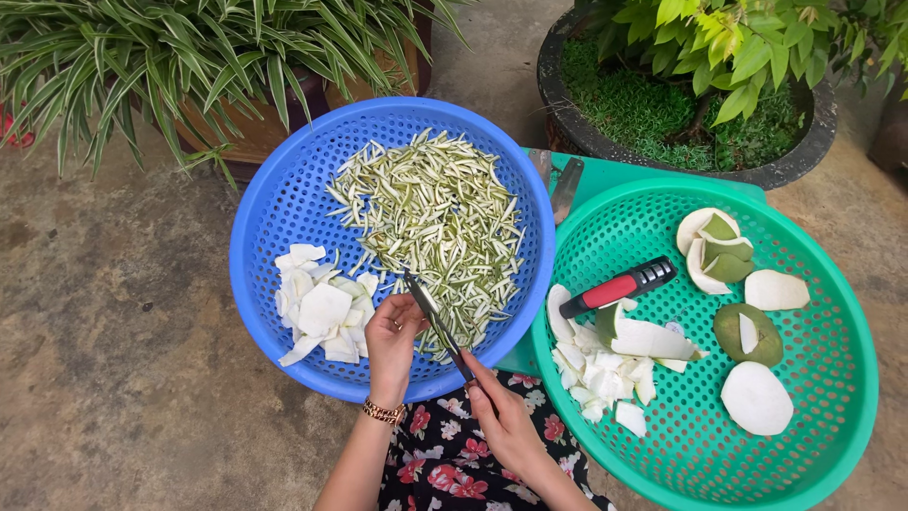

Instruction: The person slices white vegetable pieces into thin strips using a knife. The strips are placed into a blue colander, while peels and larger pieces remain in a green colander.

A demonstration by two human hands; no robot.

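Note:
My right hand [506, 421] grips the handle of a small knife [435, 322], whose blade points up and left over the blue basket [284, 189]. My left hand [392, 341] is closed around a small white piece at the blade; the piece is mostly hidden by the fingers. In the blue basket lie a heap of thin green-white strips [435, 218] and a pile of white slices [317, 308]. The green basket [832, 312] to the right holds white chunks [605, 374], green-skinned pieces [747, 333] and a red-and-black peeler [619, 287].
Two potted plants stand behind the baskets: a long-leaved one [189, 57] at the back left, a dark round pot [681, 123] at the back right. A second blade [566, 187] lies on a green board between the baskets. The ground is concrete [113, 360].

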